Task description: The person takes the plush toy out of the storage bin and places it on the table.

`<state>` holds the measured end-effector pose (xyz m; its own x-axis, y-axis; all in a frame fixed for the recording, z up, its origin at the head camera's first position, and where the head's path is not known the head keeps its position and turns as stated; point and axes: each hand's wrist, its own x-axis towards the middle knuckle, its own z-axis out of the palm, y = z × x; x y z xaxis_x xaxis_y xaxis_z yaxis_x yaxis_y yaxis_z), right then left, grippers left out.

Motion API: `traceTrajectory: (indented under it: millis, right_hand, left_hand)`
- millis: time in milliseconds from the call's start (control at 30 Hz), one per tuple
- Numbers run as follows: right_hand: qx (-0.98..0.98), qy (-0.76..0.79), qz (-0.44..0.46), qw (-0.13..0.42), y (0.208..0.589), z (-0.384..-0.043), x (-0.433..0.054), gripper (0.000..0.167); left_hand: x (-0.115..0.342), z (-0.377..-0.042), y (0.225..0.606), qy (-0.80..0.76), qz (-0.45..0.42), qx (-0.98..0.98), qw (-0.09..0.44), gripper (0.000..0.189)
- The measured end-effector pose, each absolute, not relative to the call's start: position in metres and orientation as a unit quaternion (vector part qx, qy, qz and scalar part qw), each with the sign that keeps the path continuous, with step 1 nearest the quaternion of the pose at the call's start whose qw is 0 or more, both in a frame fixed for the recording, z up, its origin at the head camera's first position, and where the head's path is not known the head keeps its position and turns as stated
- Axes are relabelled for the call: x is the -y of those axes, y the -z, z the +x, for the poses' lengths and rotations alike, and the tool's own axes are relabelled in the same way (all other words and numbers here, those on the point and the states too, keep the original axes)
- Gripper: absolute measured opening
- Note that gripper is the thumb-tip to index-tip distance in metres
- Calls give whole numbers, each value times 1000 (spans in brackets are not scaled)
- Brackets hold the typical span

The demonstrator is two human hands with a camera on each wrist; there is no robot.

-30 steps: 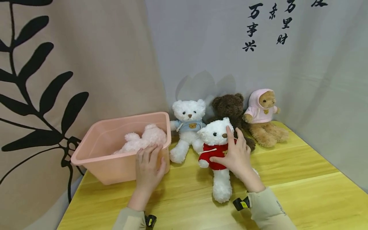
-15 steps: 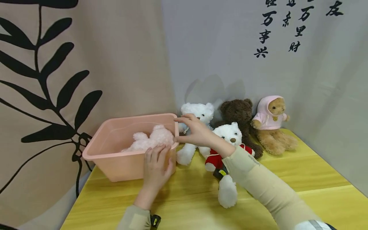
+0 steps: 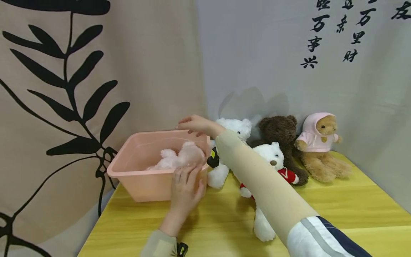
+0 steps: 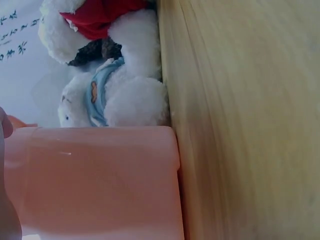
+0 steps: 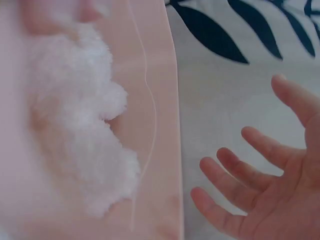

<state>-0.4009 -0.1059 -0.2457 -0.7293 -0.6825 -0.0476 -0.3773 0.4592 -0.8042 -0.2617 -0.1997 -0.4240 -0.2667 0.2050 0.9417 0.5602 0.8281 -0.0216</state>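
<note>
A pink plastic tub [image 3: 141, 187] stands on the table at left, with a pale pink teddy bear [image 3: 173, 160] lying inside it. My left hand [image 3: 186, 189] holds the tub's near rim near its right end, fingertips over the edge and thumb against the outer wall. My right hand [image 3: 197, 125] is above the tub's far right corner. In the right wrist view it holds nothing, its fingers [image 5: 225, 185] spread beside the far rim. My right forearm partly hides a white bear in a red sweater [image 3: 269, 155] and a white bear in a blue top [image 3: 236, 126].
A dark brown teddy bear [image 3: 279, 134] sits against the back wall. Beside it is a tan bear in a pink hoodie [image 3: 321, 139]. The wooden table [image 3: 337, 217] meets the fabric-covered wall [image 3: 154, 71] behind the tub.
My right hand has left the red-sweatered bear and moved left to the tub's far right corner. My left hand stays at the near rim. The head view has shifted left.
</note>
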Motion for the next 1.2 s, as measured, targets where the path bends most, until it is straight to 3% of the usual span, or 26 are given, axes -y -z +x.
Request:
traceTrajectory:
  millis: [300, 533, 700, 933, 1200]
  right_hand:
    - [-778, 567, -155, 220, 271, -415, 112, 78]
    - [-753, 607, -78, 242, 294, -423, 117, 67]
    - [-737, 622, -45, 262, 301, -419, 117, 72]
    - [-755, 590, -38, 283, 306, -422, 122, 82]
    - [-795, 489, -132, 332, 312, -435, 134, 57]
  left_hand:
    - [187, -262, 426, 159, -245, 774, 561, 35]
    - [186, -262, 424, 159, -239, 783, 552, 37]
    - [191, -262, 421, 165, -236, 783, 551, 36]
    - [196, -262, 420, 159, -232, 792, 542, 36]
    - [200, -261, 421, 154, -222, 806, 527, 36]
